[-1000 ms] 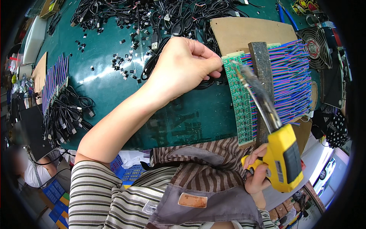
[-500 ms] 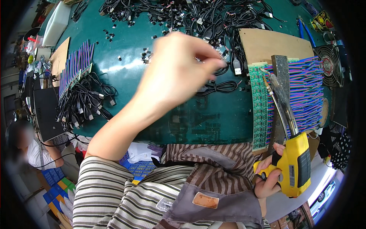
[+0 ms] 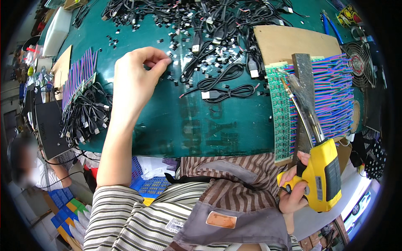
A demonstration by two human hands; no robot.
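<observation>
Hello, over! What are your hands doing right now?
Left hand pinching small black parts on green table. Right hand gripping yellow soldering gun. Nothing blocking.

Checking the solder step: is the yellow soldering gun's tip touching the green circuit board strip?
Cannot tell. In the head view the soldering gun, in the right hand, has its tip overlapping the circuit board strip, but from above no contact or gap shows.

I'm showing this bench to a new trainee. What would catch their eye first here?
Probably the yellow soldering gun gripped in the right hand at the lower right, its tip over a green circuit board strip with purple and blue wires. Next, the left hand pinching among small black parts on the green table, below a tangle of black cables.
</observation>
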